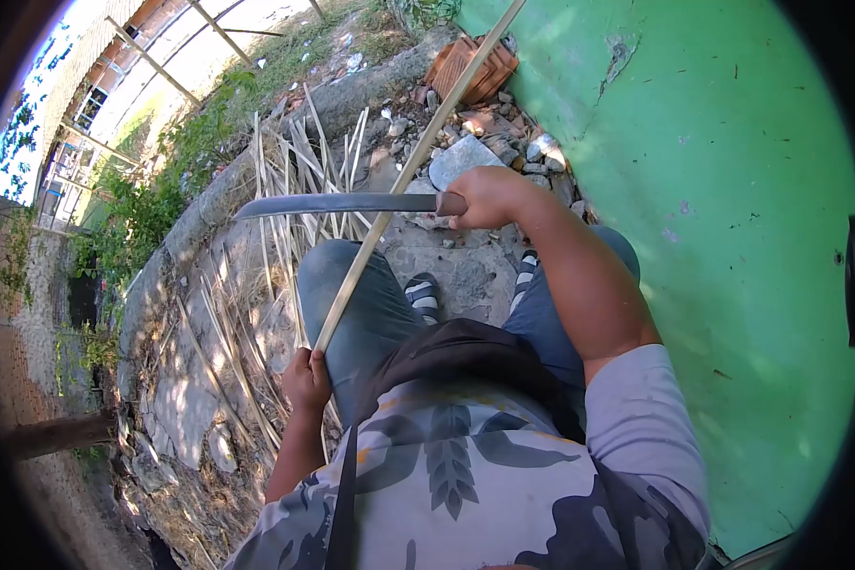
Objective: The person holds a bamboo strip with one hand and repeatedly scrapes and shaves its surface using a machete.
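Observation:
My right hand is closed around the brown handle of a machete. Its long dark blade points left, roughly level across the view. A long pale bamboo strip runs diagonally from my left knee up to the top edge. My left hand is closed on the strip's lower end, beside my left thigh. The blade crosses the strip near the handle; whether they touch I cannot tell. My left fingers are partly hidden, and thinner strips lie behind that hand.
Many pale strips lie scattered on the ground at left. Rubble and stacked orange tiles sit ahead. A green wall stands close on my right. A low stone kerb curves along the left.

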`<state>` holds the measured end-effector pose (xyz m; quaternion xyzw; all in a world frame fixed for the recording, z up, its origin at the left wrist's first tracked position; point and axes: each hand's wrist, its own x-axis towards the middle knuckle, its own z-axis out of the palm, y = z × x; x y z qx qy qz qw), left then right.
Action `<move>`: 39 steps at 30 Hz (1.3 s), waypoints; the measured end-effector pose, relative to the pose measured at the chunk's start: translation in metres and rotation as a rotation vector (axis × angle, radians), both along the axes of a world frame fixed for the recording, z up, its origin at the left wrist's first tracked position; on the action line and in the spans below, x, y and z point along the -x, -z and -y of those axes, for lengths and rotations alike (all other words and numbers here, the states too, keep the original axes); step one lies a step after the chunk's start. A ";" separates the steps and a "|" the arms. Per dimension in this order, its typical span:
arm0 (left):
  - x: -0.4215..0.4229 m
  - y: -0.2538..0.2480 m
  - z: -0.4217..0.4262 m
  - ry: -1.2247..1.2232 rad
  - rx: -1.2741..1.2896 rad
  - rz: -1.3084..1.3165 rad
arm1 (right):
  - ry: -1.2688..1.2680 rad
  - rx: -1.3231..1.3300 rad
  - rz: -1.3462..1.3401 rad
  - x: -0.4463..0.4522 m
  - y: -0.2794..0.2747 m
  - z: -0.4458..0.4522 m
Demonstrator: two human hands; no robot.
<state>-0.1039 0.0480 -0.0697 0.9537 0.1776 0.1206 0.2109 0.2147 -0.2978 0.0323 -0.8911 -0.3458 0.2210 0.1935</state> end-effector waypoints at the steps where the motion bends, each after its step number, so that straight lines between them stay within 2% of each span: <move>1: 0.001 -0.001 0.000 0.001 0.003 -0.002 | 0.021 0.015 0.010 -0.007 0.003 0.005; 4: -0.002 -0.007 0.002 0.003 0.001 -0.004 | 0.165 -0.072 -0.008 -0.023 0.024 0.019; 7: 0.001 -0.013 0.003 -0.018 -0.007 -0.032 | 0.216 -0.051 -0.011 -0.021 0.029 0.018; 10: 0.002 -0.013 0.002 -0.020 -0.013 -0.048 | 0.182 -0.045 -0.007 -0.015 0.020 0.017; 13: 0.002 -0.008 -0.001 -0.010 -0.037 -0.045 | 0.119 0.015 -0.136 -0.009 0.015 0.009; 16: 0.000 -0.009 0.003 -0.004 -0.001 -0.019 | 0.021 0.022 -0.030 0.008 0.010 -0.001; 22: 0.000 -0.006 0.002 0.007 0.026 0.005 | -0.005 0.018 0.006 0.007 -0.007 0.001; 31: 0.000 -0.010 0.003 -0.016 -0.018 -0.009 | 0.225 -0.038 0.005 -0.019 0.020 0.022; 39: 0.002 -0.007 0.001 -0.020 -0.038 -0.031 | 0.077 0.012 -0.073 -0.004 0.013 0.009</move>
